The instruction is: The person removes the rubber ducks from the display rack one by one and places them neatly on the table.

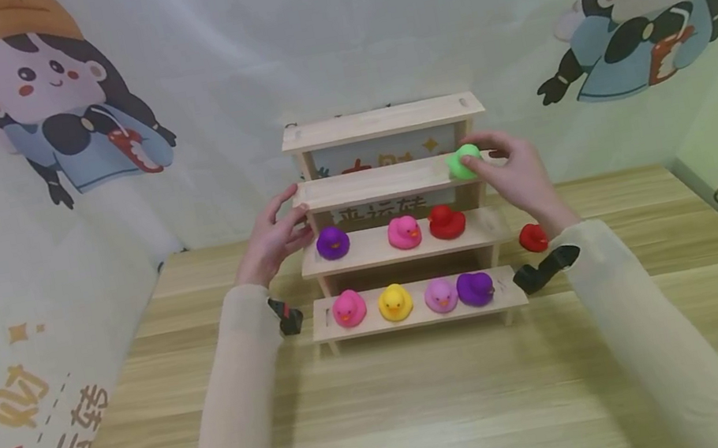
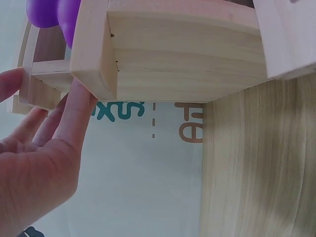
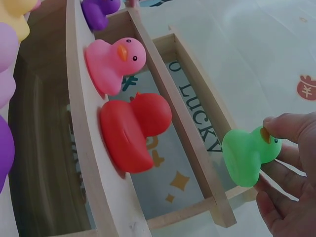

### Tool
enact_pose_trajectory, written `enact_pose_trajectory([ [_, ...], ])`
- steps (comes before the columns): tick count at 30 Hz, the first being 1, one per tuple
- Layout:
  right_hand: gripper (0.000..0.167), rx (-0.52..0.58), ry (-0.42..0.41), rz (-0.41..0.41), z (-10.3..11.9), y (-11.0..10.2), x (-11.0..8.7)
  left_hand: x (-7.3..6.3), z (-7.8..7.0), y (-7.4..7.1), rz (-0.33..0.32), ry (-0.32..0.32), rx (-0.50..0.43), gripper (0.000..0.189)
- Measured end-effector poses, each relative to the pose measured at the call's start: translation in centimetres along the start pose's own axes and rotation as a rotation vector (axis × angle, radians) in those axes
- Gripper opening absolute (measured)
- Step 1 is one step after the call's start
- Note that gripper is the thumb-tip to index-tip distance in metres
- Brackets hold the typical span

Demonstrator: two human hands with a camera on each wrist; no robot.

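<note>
My right hand (image 1: pixel 513 169) pinches a green rubber duck (image 3: pixel 247 154) between thumb and fingers. The duck is at the right end of the second tier from the top of a wooden stepped rack (image 1: pixel 366 184); whether it touches the board I cannot tell. At the rack's left side, my left hand (image 1: pixel 271 239) touches the ends of the boards with extended fingers (image 2: pixel 74 118). One tier lower sit a purple duck (image 1: pixel 333 244), a pink duck (image 3: pixel 116 64) and a red duck (image 3: pixel 136 133). The top tier (image 1: pixel 380 122) bears no duck.
On the lowest tier stand a pink duck (image 1: pixel 348 309), a yellow duck (image 1: pixel 395 303), a lilac duck (image 1: pixel 441 296) and a purple duck (image 1: pixel 475 289). Another red duck (image 1: pixel 533 237) lies on the wooden table (image 1: pixel 393 418), right of the rack. A printed cloth (image 1: pixel 216 65) hangs behind.
</note>
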State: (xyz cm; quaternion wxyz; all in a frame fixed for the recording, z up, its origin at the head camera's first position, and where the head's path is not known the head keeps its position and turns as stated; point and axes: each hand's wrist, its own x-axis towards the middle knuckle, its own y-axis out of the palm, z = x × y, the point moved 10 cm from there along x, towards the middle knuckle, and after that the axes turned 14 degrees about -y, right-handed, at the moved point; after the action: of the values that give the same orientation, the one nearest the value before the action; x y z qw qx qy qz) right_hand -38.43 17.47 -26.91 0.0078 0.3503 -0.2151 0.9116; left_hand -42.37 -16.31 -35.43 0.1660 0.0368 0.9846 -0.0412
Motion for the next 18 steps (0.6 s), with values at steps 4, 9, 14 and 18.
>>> enact_pose_trajectory([
  [4,0.034,-0.015,-0.006,-0.01,-0.2,-0.5,-0.2,0.0,0.0,0.0,0.006,0.002,-0.014,0.056],
  [9,0.035,-0.038,0.0,-0.015,-0.7,-1.0,-0.5,-0.3,-0.2,0.2,0.019,0.002,-0.013,0.057],
  [14,0.035,-0.05,0.006,-0.019,-1.0,-1.6,-0.8,0.0,0.0,0.1,0.019,0.006,-0.011,0.057],
  [18,0.035,-0.062,0.005,-0.032,-1.1,-2.3,-1.0,-0.3,-0.1,0.2,0.033,-0.007,-0.022,0.058],
])
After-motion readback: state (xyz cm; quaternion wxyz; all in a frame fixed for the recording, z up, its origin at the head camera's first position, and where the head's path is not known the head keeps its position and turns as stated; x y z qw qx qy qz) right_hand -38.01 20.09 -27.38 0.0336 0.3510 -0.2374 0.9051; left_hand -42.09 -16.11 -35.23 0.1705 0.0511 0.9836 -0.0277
